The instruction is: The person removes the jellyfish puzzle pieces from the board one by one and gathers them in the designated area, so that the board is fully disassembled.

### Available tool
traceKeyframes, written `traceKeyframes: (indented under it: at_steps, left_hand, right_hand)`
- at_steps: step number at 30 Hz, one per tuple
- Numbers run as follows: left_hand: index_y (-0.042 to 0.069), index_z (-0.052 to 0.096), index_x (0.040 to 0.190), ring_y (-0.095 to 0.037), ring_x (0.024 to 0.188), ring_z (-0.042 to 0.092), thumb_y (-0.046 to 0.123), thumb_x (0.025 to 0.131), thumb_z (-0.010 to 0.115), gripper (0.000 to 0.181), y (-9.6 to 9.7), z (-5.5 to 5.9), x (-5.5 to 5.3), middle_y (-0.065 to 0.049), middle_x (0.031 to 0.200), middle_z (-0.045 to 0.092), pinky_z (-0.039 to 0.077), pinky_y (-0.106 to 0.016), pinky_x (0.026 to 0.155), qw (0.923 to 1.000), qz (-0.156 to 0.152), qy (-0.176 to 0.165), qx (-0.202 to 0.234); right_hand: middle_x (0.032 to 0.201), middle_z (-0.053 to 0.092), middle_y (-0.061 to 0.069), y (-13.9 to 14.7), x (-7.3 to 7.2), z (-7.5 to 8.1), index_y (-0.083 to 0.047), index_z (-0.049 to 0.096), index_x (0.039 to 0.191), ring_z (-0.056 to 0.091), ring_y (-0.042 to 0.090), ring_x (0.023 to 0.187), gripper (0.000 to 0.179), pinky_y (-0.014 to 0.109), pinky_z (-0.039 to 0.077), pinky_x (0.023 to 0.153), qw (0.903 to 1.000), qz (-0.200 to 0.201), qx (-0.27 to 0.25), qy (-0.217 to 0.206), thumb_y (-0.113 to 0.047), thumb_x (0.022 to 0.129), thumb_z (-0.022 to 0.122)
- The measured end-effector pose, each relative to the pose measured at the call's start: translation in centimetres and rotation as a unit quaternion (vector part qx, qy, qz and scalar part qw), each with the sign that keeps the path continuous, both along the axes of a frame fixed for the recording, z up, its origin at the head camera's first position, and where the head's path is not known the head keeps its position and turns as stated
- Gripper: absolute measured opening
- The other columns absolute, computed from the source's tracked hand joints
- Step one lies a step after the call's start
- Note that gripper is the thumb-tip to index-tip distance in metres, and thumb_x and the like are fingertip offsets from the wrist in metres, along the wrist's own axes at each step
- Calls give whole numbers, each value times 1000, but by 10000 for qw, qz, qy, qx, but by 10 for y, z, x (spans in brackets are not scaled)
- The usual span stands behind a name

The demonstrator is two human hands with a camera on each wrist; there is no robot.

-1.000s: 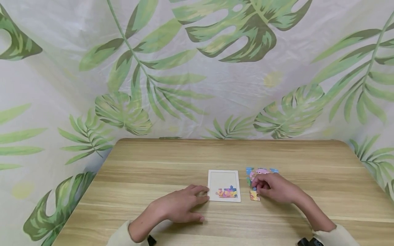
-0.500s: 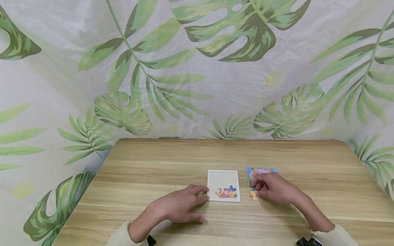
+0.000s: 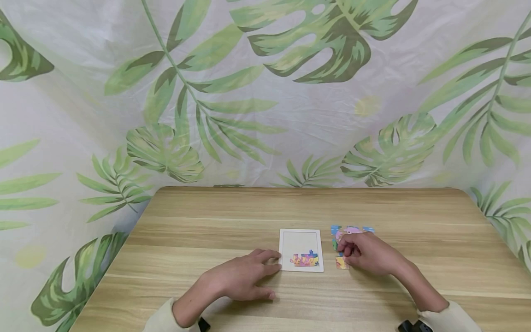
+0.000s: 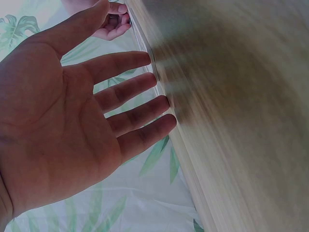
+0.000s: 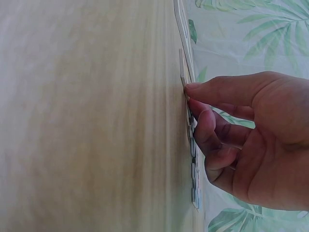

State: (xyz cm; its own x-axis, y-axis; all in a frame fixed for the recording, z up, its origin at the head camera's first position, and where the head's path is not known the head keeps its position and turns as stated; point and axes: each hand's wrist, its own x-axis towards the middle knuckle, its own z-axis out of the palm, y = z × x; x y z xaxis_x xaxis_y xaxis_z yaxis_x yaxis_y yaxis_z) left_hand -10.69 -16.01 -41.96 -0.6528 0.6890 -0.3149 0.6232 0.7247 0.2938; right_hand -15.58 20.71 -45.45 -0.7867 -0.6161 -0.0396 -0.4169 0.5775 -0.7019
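My left hand [image 3: 244, 276] lies at the left edge of a white puzzle tray [image 3: 299, 240], fingers spread and fingertips right at its rim; the left wrist view shows the palm [image 4: 53, 116] with straight fingers. Joined pieces [image 3: 307, 260], pink, yellow and blue, fill the tray's lower part. To the right of it, my right hand [image 3: 375, 253] is over loose jigsaw pieces, with curled fingers. Its thumb and index finger pinch at a puzzle piece low on the table, mostly hidden by the hand. A yellow piece [image 3: 341, 263] shows just beside the thumb.
More loose pieces, pink [image 3: 352, 229] and blue [image 3: 368, 228], lie behind my right hand, partly covered. The wooden table [image 3: 207, 207] runs back to a leaf-patterned cloth [image 3: 232, 115]. In the right wrist view, piece edges [image 5: 194, 181] line up low along the tabletop.
Hardly anything differs. My right thumb and fingers stay at the loose pieces with only a very slight shift left, and the left hand keeps its place at the tray.
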Motion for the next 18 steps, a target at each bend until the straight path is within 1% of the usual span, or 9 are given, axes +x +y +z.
traceKeyframes:
  at_steps: [6,12,18]
  left_hand:
    - [19,59,156,-23,155,42,50,101,71,64,0,0,1,2,169,42,49,-44,120,10000,41,-52,18]
    - [19,59,155,-23,155,42,51,102,71,63,0,0,0,1,169,42,49,-42,120,10000,4,6,-7]
    - [19,59,155,-23,155,42,51,102,70,64,-1,1,0,1,169,42,49,-44,120,10000,-33,31,-28]
  right_hand:
    - [88,66,-7,0,1,0,-8,71,103,54,-1,77,13,19,50,67,10000,-47,56,-29,1,93,75]
    - [89,67,-7,-1,1,1,-8,71,103,55,0,78,14,19,51,68,10000,-67,63,1,0,93,76]
    - [89,68,-7,-3,1,3,-9,71,103,58,0,80,14,20,53,70,9999,-78,111,-15,0,93,74]
